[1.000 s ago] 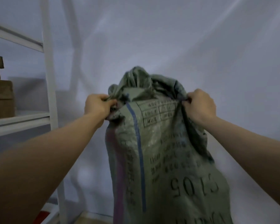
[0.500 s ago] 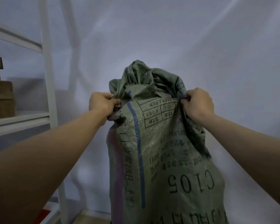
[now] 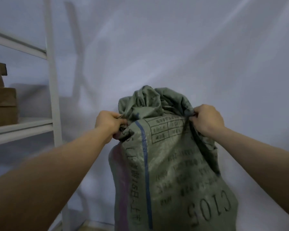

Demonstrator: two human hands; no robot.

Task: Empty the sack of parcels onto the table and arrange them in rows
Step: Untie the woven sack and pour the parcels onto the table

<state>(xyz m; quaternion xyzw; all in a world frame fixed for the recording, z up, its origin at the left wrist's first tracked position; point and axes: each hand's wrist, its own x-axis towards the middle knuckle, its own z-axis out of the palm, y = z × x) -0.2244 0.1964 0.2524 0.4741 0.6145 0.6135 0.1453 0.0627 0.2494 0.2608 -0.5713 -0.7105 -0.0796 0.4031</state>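
A grey-green woven sack [image 3: 170, 172] hangs upside down in front of me, its printed text and "C105" inverted and a blue stripe running down its left side. My left hand [image 3: 109, 125] grips the bunched cloth at the sack's upper left corner. My right hand [image 3: 207, 120] grips the upper right corner. Crumpled cloth rises in a hump between the two hands. The sack's lower end is cut off by the frame's bottom edge. No parcels and no table surface show.
A white metal shelf rack [image 3: 52, 80] stands at the left, with brown cardboard boxes [image 3: 2, 105] stacked on its shelf. A white cloth backdrop [image 3: 173, 47] fills the wall behind. A sliver of wooden floor or tabletop [image 3: 93, 226] shows at the bottom.
The sack and both hands sit a little lower in view than half a second ago, after rising slightly before that. Both grips are unchanged.
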